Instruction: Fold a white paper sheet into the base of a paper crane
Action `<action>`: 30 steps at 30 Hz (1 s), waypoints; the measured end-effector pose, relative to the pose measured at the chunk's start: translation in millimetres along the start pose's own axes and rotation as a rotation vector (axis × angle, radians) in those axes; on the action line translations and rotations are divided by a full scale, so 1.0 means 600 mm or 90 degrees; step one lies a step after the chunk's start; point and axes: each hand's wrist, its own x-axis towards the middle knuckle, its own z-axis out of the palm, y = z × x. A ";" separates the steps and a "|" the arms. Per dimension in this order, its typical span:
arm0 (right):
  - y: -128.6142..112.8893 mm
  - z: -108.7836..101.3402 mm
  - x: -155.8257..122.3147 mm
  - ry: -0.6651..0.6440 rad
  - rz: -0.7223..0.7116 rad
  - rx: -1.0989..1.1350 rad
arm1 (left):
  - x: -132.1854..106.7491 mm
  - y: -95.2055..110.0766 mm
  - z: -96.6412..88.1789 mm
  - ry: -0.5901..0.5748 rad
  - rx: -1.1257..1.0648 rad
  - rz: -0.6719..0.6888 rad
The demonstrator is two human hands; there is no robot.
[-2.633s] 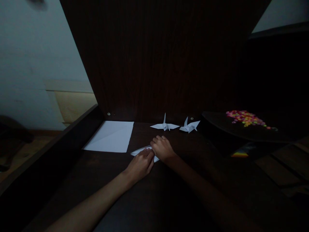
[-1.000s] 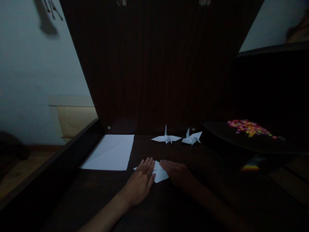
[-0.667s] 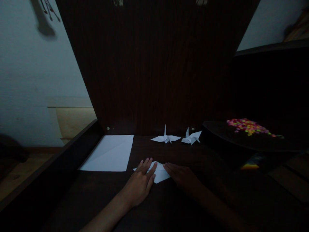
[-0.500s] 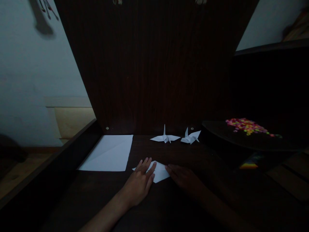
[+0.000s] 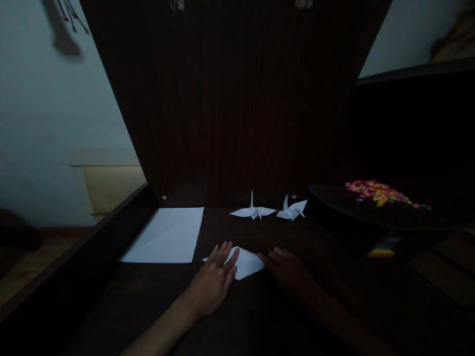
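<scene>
A folded white sheet of paper [image 5: 245, 263], shaped like a flat kite, lies on the dark wooden desk. My left hand [image 5: 217, 277] rests flat over its left part, fingers spread and pressing it down. At the right tip of the paper, my right hand [image 5: 287, 274] touches with the index finger; its other fingers are in shadow but look stretched out. Behind the hands stand two white paper cranes, one crane [image 5: 254, 212] with wings spread level and another crane [image 5: 292, 211] turned to the side.
White square paper [image 5: 166, 235] lies at the left, with a diagonal crease. A dark side board [image 5: 74, 252] edges the desk there. On a raised dark shelf [image 5: 334, 207] at the right sits a heap of small colourful pieces [image 5: 382, 193]. A tall wooden panel [image 5: 237, 109] closes the back.
My right hand has slid a little to the right along the folded paper, toward its right tip. My left hand has stayed on the paper. The view has shifted slightly.
</scene>
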 end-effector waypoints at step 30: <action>0.003 -0.027 0.026 -0.058 0.241 0.281 | 0.009 0.008 -0.020 -0.091 0.021 -0.034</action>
